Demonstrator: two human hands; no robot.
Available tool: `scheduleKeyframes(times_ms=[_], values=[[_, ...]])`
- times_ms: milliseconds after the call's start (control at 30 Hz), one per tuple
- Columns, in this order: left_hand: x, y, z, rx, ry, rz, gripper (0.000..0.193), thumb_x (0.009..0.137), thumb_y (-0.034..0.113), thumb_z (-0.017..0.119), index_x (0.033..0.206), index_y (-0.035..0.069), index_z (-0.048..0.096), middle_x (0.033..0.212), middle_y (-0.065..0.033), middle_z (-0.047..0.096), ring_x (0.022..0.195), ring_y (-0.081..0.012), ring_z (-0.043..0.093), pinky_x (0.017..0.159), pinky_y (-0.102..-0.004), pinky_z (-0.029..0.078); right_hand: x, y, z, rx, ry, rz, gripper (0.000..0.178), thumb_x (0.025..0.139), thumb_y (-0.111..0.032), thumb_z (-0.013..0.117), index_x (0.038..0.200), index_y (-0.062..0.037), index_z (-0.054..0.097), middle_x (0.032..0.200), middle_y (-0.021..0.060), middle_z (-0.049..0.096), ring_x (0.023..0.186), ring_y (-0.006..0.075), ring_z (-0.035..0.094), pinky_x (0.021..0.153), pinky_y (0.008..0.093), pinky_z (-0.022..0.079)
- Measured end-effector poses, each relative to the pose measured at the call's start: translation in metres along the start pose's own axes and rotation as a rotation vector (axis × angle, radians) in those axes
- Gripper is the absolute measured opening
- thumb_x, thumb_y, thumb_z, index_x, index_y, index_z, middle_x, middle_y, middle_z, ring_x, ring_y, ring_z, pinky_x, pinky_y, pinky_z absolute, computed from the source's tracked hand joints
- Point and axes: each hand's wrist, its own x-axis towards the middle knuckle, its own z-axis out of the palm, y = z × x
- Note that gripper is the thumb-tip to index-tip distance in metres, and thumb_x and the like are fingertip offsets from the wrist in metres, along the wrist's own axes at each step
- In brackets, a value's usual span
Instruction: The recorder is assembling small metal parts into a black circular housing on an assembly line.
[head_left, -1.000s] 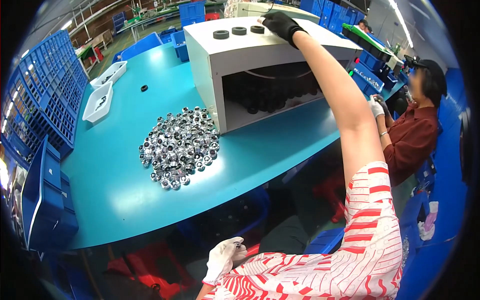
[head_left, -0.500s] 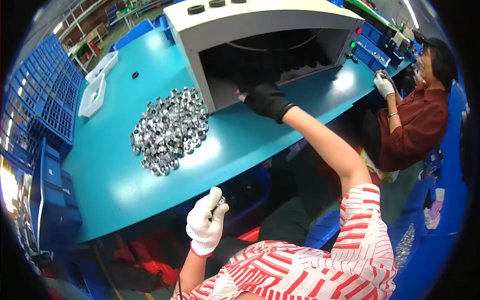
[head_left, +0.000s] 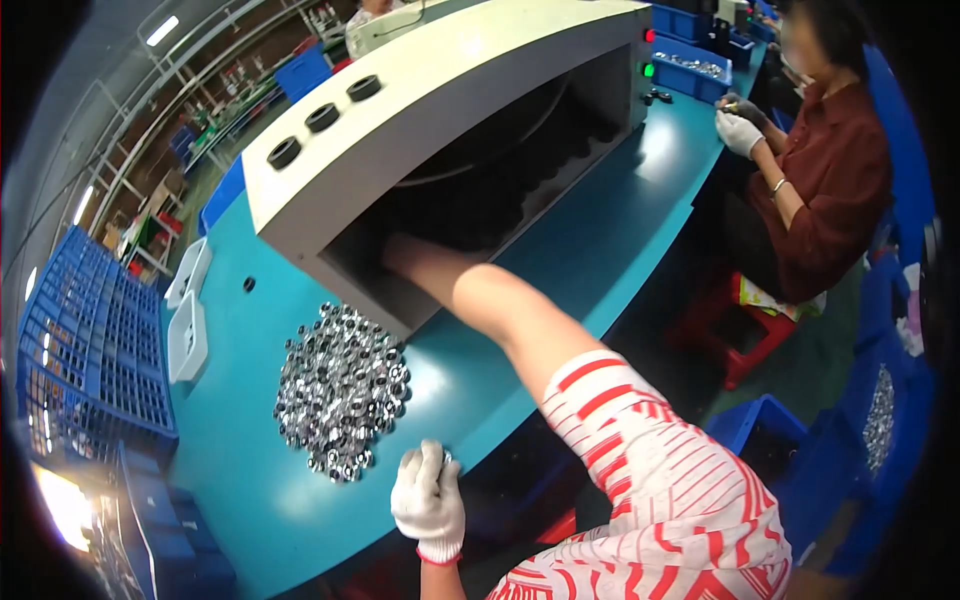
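Observation:
My left hand, in a white glove with a red cuff, is closed at the table's near edge. Between its fingertips shows a bit of a small shiny metal part. My right forearm reaches deep into the dark opening of a cream-coloured box-shaped machine. The hand at its end is lost in the dark, so neither its fingers nor anything they touch can be seen. Beside the machine's near corner lies a heap of small shiny metal rings, close beyond my left hand.
Three black rings sit on the machine's top. White trays and one black ring lie on the teal table. Blue crates stand at left. A co-worker with gloved hands sits at right, near a blue bin.
My right hand, black-gloved and visible at the opening before, has gone deeper inside the machine. My left hand stays closed on the metal part. The view has shifted, with the machine now appearing further left.

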Motion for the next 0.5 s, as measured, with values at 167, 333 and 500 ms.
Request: scheduleKeyframes(times_ms=[167, 333, 500], values=[[-0.001, -0.004, 0.001, -0.021, 0.031, 0.03, 0.035, 0.062, -0.002, 0.07, 0.096, -0.003, 0.062, 0.081, -0.0157, 0.06, 0.078, -0.033, 0.06, 0.068, -0.0368, 0.049, 0.001, 0.002, -0.003, -0.049, -0.104, 0.027, 0.028, 0.084, -0.02, 0.054, 0.105, -0.0053, 0.063, 0.1, 0.0184, 0.063, 0.094, 0.0313, 0.06, 0.083, 0.0413, 0.046], [-0.005, -0.004, -0.003, -0.019, 0.043, 0.013, 0.033, 0.064, -0.002, 0.069, 0.096, -0.003, 0.061, 0.079, -0.0153, 0.059, 0.076, -0.0324, 0.06, 0.067, -0.0366, 0.049, -0.014, 0.005, -0.011, -0.045, -0.235, 0.036, 0.028, 0.083, -0.02, 0.055, 0.105, -0.0059, 0.063, 0.102, 0.0186, 0.062, 0.096, 0.0314, 0.059, 0.084, 0.0412, 0.046], [0.001, 0.001, -0.001, -0.022, 0.019, 0.029, 0.032, 0.066, -0.003, 0.068, 0.097, -0.002, 0.061, 0.076, -0.0145, 0.056, 0.072, -0.0308, 0.057, 0.064, -0.0367, 0.047, -0.04, 0.027, -0.045, 0.088, -0.408, 0.049, 0.028, 0.082, -0.019, 0.055, 0.106, -0.0064, 0.063, 0.104, 0.0187, 0.062, 0.099, 0.0314, 0.058, 0.085, 0.0411, 0.046]])
